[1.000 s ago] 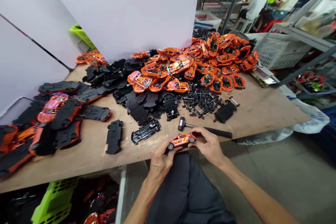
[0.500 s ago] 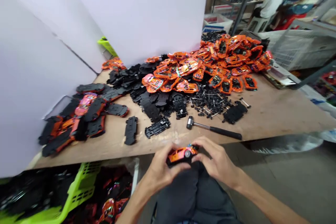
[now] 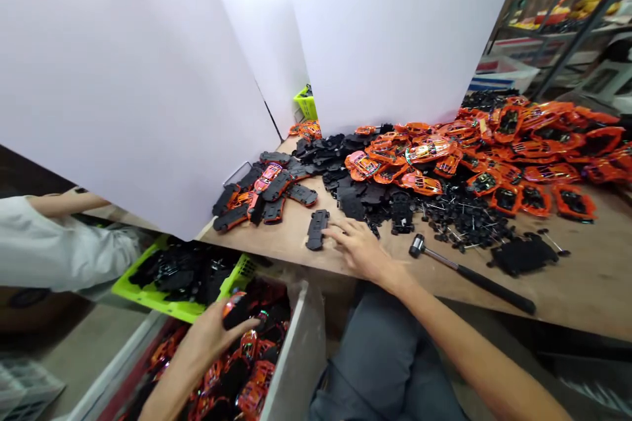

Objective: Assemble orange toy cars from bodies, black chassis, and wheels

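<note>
Head view: toy car held over the bin

Left hand (image 3: 212,332) grips a toy car (image 3: 236,308) above the bin (image 3: 296,355) of orange cars below the worktop's (image 3: 587,276) front edge. Right hand (image 3: 363,251) lies open, fingers spread, near that edge, fingertips just beside a black chassis (image 3: 317,229). A hammer (image 3: 469,274) lies to its right.

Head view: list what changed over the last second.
The left hand carried the orange toy car down and left into the bin of cars, still gripping it. The right hand let go and moved up onto the table, fingers open beside a black chassis. The hammer and the car-shell pile stayed put.
</note>
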{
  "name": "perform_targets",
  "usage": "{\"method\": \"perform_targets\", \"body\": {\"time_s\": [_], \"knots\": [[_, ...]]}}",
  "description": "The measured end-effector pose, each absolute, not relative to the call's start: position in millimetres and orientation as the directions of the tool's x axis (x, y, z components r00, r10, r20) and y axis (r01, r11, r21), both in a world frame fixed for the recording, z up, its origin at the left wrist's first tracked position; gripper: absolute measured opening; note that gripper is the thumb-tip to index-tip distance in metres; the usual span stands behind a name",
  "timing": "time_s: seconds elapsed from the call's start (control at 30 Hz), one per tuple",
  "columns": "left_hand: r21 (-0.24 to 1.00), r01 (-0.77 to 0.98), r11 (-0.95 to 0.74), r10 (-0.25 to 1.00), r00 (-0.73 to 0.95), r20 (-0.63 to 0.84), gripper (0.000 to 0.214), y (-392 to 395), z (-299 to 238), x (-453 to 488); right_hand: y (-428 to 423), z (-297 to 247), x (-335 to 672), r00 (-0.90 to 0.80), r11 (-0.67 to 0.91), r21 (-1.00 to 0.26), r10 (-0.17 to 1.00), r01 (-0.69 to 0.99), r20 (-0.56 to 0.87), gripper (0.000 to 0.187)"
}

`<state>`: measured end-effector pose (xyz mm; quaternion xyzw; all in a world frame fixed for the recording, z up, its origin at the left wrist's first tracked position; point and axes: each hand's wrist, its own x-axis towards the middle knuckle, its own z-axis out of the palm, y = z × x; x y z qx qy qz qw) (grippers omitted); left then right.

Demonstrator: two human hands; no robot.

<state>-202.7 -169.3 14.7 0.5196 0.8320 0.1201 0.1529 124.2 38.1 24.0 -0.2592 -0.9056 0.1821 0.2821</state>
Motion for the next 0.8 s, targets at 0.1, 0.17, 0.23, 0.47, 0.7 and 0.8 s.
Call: {"method": "perform_targets", "body": {"time_s": [0.1,0.17,0.23,0.47,0.7,0.8], "knots": [[0.314,0.828,0.464,0.859,-0.508,0.070,0.066,-157.1,26.9,-217.9,61.7,19.4,82.6,-0.828,0.892,-0.277,0.441,0.358,0.347,0.047],[0.453,0.820,0.348,0.882,-0.451,0.139,0.056,-131.7,31.5,-192.9,71.2,18.3,65.6,-0.847,0.900,-0.231,0.428,0.369,0.315,0.027],[0.589,0.795,0.145,0.924,-0.322,0.206,0.052,-98.5,32.8,-153.0,77.1,19.5,61.9,-0.843,0.893,-0.222,0.444,0.391,0.304,0.024],[0.848,0.504,-0.164,0.911,-0.253,0.326,0.026,-6.2,22.9,-53.7,73.3,28.2,102.7,-0.757,0.891,-0.309,0.447,0.332,0.477,0.043],[0.999,0.029,-0.037,0.940,-0.338,0.045,0.034,21.5,29.2,-12.5,87.1,32.0,226.5,-0.031,0.470,-0.626,0.814,0.622,0.580,0.025],[0.969,-0.203,0.140,0.979,-0.118,-0.166,0.044,19.8,21.3,15.1,98.5,29.3,295.7,-0.011,0.359,-0.536,0.838,0.764,0.546,0.024]]}}
